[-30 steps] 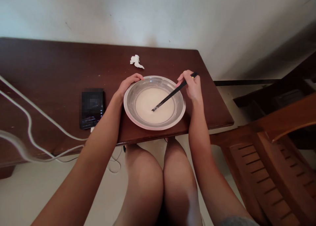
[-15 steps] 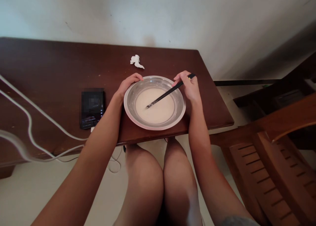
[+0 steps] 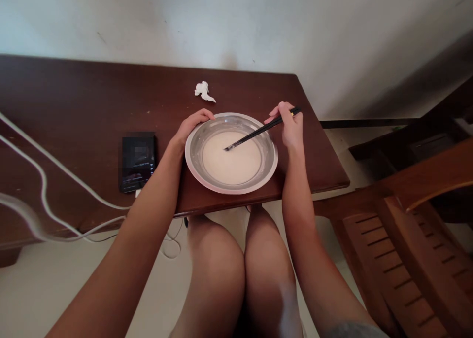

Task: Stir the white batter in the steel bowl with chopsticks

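A wide metal bowl (image 3: 192, 166) stands at the front edge of the dark wooden table, with a pale, creamy liquid (image 3: 231, 163) in it. My left hand (image 3: 192, 123) grips the bowl's far left rim, its fingers curled over the edge. Black chopsticks (image 3: 258, 130) are pinched in my right hand (image 3: 290, 123), just off the bowl's right side. They slant down to the left, and their whitish-coated tips are at the liquid near the middle of the bowl. Whether the tips dip below the surface I cannot tell.
A crumpled white tissue (image 3: 204, 91) lies behind the bowl. To the left is a dark phone (image 3: 137, 161), and white cables (image 3: 70, 173) run over the table (image 3: 84, 101). A slatted wooden chair (image 3: 391, 259) stands at the right; a wall is behind.
My right hand has moved to the right and slightly up with the chopsticks; their tips have shifted right and away from me across the liquid. My left hand and the bowl are practically unmoved.
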Action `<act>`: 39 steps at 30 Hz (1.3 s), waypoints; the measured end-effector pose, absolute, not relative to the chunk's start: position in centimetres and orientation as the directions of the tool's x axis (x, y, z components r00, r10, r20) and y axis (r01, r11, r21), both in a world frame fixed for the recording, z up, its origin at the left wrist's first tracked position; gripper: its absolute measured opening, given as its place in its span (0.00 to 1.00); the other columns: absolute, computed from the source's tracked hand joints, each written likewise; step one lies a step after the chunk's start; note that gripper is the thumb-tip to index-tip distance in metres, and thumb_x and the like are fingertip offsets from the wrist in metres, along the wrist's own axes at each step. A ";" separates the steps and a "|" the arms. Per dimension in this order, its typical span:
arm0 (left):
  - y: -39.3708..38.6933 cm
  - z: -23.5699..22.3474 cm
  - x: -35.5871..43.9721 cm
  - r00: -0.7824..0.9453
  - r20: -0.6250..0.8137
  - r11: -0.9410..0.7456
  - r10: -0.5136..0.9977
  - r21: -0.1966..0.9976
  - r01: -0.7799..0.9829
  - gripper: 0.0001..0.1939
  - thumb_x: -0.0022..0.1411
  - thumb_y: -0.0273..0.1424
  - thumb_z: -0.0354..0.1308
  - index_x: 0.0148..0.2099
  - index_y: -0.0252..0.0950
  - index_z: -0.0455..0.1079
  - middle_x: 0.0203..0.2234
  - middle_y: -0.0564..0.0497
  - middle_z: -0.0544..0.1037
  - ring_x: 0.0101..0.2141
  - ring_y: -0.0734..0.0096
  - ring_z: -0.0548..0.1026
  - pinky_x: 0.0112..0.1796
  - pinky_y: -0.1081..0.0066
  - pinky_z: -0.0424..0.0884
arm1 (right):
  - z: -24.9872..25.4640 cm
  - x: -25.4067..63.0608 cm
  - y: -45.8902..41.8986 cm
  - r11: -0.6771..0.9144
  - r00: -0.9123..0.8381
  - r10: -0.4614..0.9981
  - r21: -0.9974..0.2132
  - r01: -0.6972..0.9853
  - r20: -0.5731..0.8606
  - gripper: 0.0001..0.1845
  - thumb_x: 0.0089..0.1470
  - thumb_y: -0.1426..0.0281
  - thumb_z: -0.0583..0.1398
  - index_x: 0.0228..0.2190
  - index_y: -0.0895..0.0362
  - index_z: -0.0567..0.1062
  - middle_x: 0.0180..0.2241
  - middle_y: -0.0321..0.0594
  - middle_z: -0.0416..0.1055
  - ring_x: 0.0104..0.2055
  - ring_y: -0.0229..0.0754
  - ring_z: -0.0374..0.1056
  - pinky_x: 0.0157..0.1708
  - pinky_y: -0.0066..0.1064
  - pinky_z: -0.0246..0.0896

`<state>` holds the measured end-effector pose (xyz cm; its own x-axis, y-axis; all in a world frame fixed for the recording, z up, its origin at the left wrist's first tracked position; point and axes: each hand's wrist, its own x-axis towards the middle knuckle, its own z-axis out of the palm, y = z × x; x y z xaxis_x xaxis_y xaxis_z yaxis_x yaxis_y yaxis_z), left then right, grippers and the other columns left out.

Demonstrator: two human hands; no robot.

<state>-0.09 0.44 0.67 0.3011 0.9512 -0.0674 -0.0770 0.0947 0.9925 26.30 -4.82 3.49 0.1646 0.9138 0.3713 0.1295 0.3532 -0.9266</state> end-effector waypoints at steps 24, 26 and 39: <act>0.5 0.7 -0.1 0.296 -0.075 0.103 0.952 0.991 -0.080 0.06 0.55 0.25 0.52 0.29 0.35 0.69 0.27 0.54 0.72 0.28 0.76 0.69 0.33 0.75 0.67 | 3.3 26.1 -4.7 0.352 0.130 0.923 -0.931 0.100 0.363 0.28 0.51 0.43 0.54 0.21 0.54 0.71 0.17 0.30 0.69 0.21 0.32 0.68 0.26 0.28 0.66; 0.5 0.6 -0.1 0.301 -0.074 0.113 0.951 0.987 -0.115 0.06 0.55 0.24 0.52 0.29 0.35 0.70 0.27 0.54 0.72 0.28 0.77 0.69 0.33 0.76 0.67 | 3.2 25.9 -4.7 0.342 0.058 0.935 -0.934 0.101 0.349 0.27 0.50 0.43 0.55 0.21 0.54 0.72 0.17 0.31 0.70 0.22 0.32 0.69 0.28 0.28 0.67; 0.8 0.2 -0.2 0.325 -0.067 0.128 0.943 0.977 -0.172 0.06 0.54 0.24 0.53 0.29 0.34 0.71 0.26 0.54 0.72 0.27 0.79 0.69 0.29 0.79 0.65 | 3.4 26.0 -4.9 0.379 0.016 0.924 -0.921 0.091 0.382 0.24 0.52 0.47 0.57 0.22 0.54 0.74 0.17 0.30 0.70 0.22 0.32 0.70 0.28 0.27 0.67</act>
